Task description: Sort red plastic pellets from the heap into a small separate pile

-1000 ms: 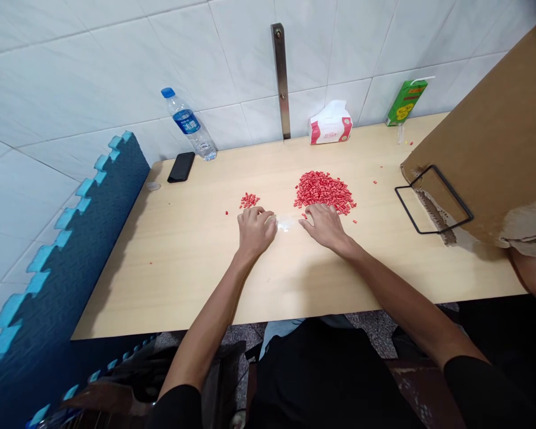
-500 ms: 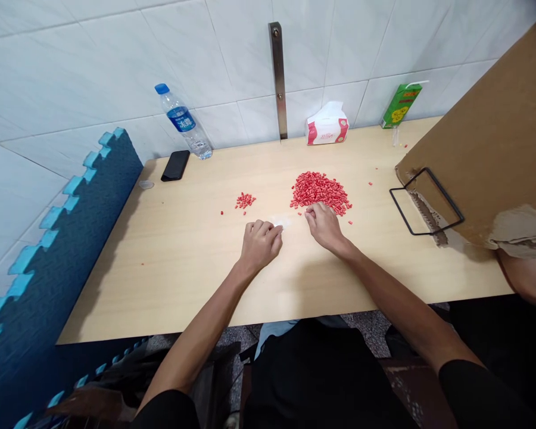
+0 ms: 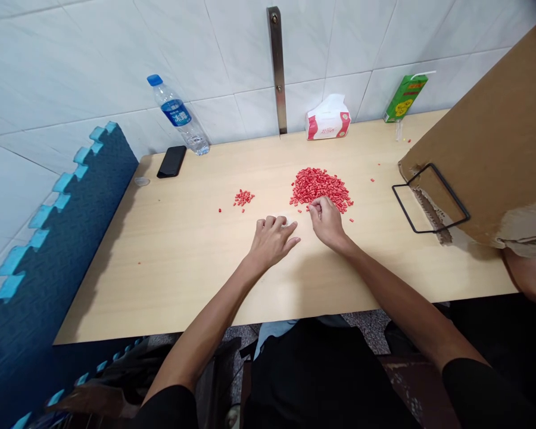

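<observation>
My left hand (image 3: 274, 241) hovers low over the middle of the table, thumb and forefinger apart, the other fingers curled. A small clear, whitish piece, perhaps plastic film (image 3: 288, 221), shows just beyond its fingers; whether they touch it I cannot tell. My right hand (image 3: 327, 223) is at the near edge of a large pile of small red pellet-like pieces (image 3: 319, 185). Its thumb and forefinger are pinched together, with a red piece (image 3: 308, 208) at their tips. Further left lies a smaller group of the same red pieces (image 3: 243, 197), with one single piece (image 3: 220, 210) beside it.
Along the tiled wall stand a water bottle (image 3: 178, 116), a tissue pack (image 3: 328, 122) and a green drink carton (image 3: 405, 98). A black phone (image 3: 171, 161) lies at the left. Blue foam matting (image 3: 71, 238) borders the left; cardboard (image 3: 486, 143) with a black wire stand (image 3: 429, 196) borders the right.
My left hand has moved right, towards my right hand, and its thumb and forefinger have spread apart. My right hand has shifted slightly and stays pinched. The view has tilted a little.
</observation>
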